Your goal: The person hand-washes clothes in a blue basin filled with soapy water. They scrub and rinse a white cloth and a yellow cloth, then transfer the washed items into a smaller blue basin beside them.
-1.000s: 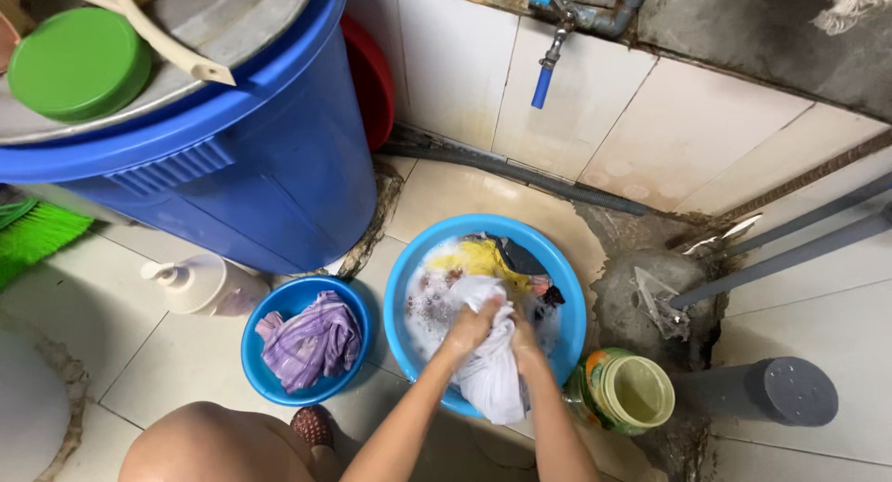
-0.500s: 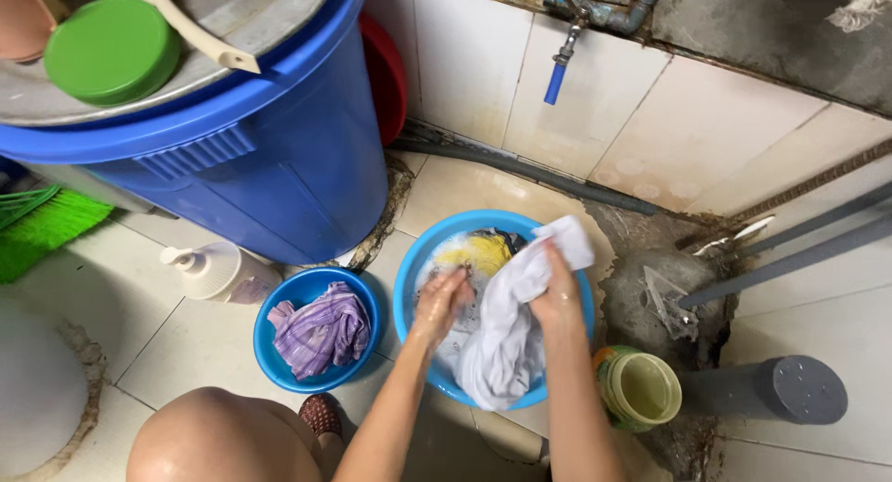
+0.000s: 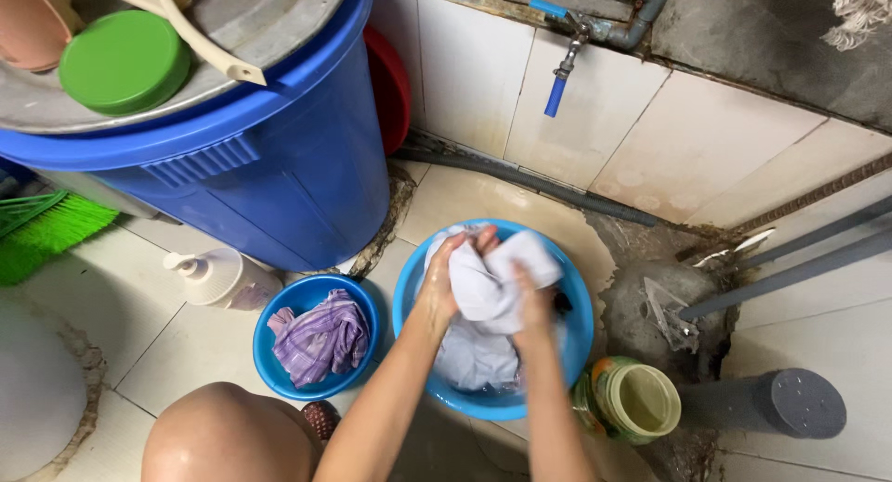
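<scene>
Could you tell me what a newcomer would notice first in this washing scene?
Both hands, left hand and right hand, grip a white cloth over a blue basin at centre. A big blue barrel fills the upper left, and a smaller blue bowl holding a purple cloth sits beside the basin.

tiled floor (image 3: 186, 352) | on it: big blue barrel (image 3: 269, 175); large blue basin (image 3: 576, 333); small blue basin (image 3: 269, 352); pump bottle (image 3: 223, 278); open jar (image 3: 632, 403); green broom (image 3: 46, 231)
</scene>
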